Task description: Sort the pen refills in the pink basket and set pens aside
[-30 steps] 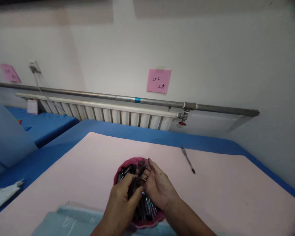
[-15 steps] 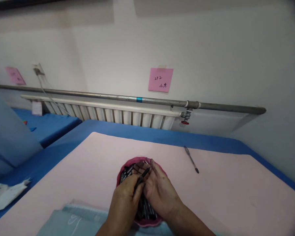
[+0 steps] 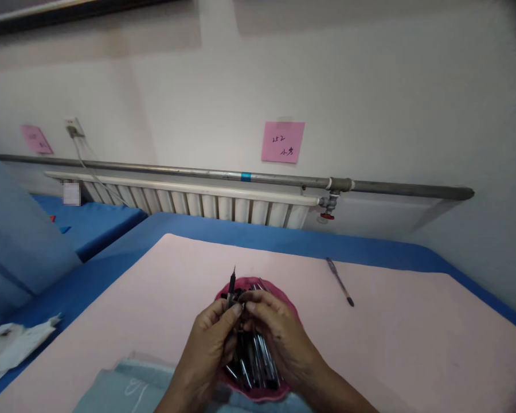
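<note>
Over a pink basket (image 3: 290, 301) filled with pen parts, my two hands meet with fingertips close together. My left hand (image 3: 208, 332) is closed around a pen (image 3: 232, 284), its bare writing tip pointing up and its black grip showing. Just beside it, my right hand (image 3: 284, 332) pinches with thumb and index finger. Whatever sits between those fingers is too small to make out. Clear and black pen barrels (image 3: 258, 355) lie in the basket beneath my hands. Away to the right, a single assembled-looking pen (image 3: 340, 282) rests on the pink table surface.
A pale pink sheet (image 3: 395, 332) covers the blue table (image 3: 198, 222). Grey-blue cloth (image 3: 116, 387) lies at the front, crumpled white paper (image 3: 21, 344) at the left edge. Behind stand a radiator (image 3: 206, 206) and a pipe with a red valve (image 3: 327, 216).
The pen in my left hand has swung from slanting right to upright. My right hand, earlier spread with its palm showing, has curled into a pinch beside my left fingers.
</note>
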Demonstrator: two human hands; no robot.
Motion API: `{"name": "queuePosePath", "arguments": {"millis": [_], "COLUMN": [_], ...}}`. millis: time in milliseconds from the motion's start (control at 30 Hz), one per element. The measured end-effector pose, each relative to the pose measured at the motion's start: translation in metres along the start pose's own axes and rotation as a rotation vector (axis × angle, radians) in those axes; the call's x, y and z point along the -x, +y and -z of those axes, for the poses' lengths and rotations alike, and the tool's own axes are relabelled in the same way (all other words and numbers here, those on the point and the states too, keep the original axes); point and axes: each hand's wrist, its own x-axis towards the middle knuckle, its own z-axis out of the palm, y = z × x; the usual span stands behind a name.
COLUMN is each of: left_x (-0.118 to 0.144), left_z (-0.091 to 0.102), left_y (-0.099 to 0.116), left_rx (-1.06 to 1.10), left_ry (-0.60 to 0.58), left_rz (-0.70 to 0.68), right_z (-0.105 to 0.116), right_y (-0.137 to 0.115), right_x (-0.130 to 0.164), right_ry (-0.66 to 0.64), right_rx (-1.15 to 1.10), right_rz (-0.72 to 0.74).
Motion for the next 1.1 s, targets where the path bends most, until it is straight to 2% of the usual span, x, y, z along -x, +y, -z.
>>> {"name": "queuePosePath", "arguments": {"millis": [100, 200, 300, 467, 667, 967, 1100], "left_x": [-0.001, -0.001, 0.000, 0.007, 0.007, 0.008, 0.006], "left_z": [0.003, 0.003, 0.000, -0.006, -0.006, -0.007, -0.006], "left_y": [0.004, 0.005, 0.005, 0.001, -0.001, 0.002, 0.001], "left_rx": [0.106, 0.114, 0.036, -0.114, -0.154, -0.171, -0.174], "left_ry": [-0.045, -0.075, -0.083, -0.079, -0.110, -0.112, -0.126], "left_rz": [0.053, 0.066, 0.056, 0.098, 0.101, 0.116, 0.116], "right_z": [0.002, 0.004, 0.010, 0.018, 0.018, 0.020, 0.021], "right_y": [0.004, 0.003, -0.003, -0.020, -0.023, -0.024, -0.023], "right_x": [0.002, 0.002, -0.004, -0.014, -0.012, -0.012, -0.011], "right_ry": [-0.023, -0.012, 0.031, 0.188, 0.146, 0.150, 0.110], "right_rx": [0.221, 0.277, 0.231, -0.023, 0.008, -0.004, 0.072], "right_rz": [0.056, 0.101, 0.103, 0.135, 0.085, 0.114, 0.085]}}
